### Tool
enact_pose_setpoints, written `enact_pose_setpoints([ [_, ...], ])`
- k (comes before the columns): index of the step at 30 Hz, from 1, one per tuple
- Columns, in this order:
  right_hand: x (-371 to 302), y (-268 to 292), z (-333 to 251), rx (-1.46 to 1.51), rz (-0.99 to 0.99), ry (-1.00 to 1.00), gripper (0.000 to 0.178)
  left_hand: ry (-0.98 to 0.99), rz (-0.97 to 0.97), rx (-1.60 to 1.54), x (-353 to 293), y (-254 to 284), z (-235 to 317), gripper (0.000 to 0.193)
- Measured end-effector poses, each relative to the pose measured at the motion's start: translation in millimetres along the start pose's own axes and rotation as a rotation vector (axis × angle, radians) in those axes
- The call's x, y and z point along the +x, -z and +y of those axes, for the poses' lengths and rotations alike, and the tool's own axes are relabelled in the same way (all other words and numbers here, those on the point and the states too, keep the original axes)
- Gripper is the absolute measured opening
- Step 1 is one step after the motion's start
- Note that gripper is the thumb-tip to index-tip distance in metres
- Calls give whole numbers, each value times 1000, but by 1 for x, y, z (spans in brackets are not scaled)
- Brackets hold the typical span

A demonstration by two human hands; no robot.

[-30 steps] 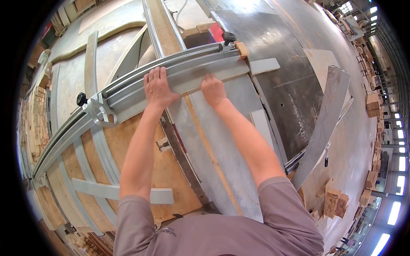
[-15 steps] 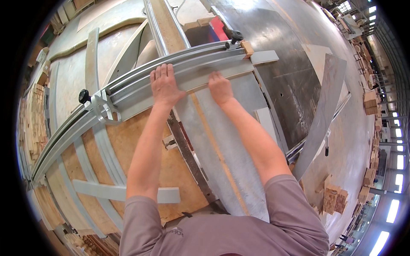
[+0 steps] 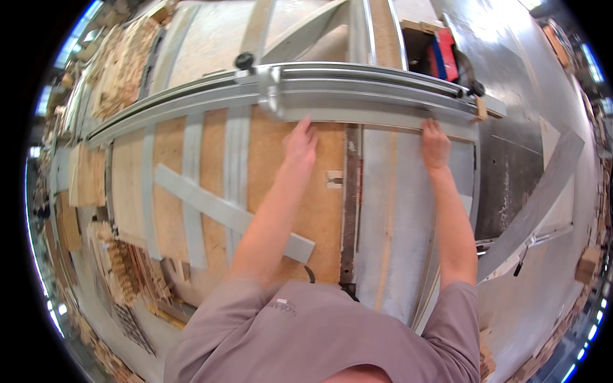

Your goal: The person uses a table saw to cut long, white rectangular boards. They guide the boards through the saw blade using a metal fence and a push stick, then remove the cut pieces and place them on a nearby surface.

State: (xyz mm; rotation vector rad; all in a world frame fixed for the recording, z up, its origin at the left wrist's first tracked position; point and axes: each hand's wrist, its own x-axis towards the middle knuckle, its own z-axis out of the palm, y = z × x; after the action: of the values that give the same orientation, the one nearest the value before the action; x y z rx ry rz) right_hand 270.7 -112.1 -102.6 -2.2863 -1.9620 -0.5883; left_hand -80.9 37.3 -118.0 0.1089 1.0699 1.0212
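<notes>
A long grey board lies along the near side of a metal fence, its left end at the metal stop. My left hand is beside that end, fingers stretched toward the board's near edge and slightly blurred. I cannot tell whether its fingertips touch the wood. Farther right, the fingers of my right hand are bent together over the board's near edge, gripping it. A wooden block sits at the fence's right end.
Loose grey strips lie about: one slanting across the wooden panel on my left, a wide one on my right. Black knobs top the fence. A red and blue object stands beyond it. Timber stacks are far left.
My view has turned, so the fence lies more level. My left hand has moved off the top of the board to its left end by the stop. My right hand has shifted toward the board's right end.
</notes>
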Motion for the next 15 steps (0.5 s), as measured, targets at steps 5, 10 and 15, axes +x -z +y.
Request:
enact_pose_setpoints([
  [5,0,46,0,145,-95,-11,18,37,129,-1,13,-4,7,20],
  [10,-63,72,60,101,-18,-321,41,-159,-158,44,-116,51,30,21],
  [15,-121,97,36,256,-285,-622,65,-158,95,20,-187,147,127,16],
])
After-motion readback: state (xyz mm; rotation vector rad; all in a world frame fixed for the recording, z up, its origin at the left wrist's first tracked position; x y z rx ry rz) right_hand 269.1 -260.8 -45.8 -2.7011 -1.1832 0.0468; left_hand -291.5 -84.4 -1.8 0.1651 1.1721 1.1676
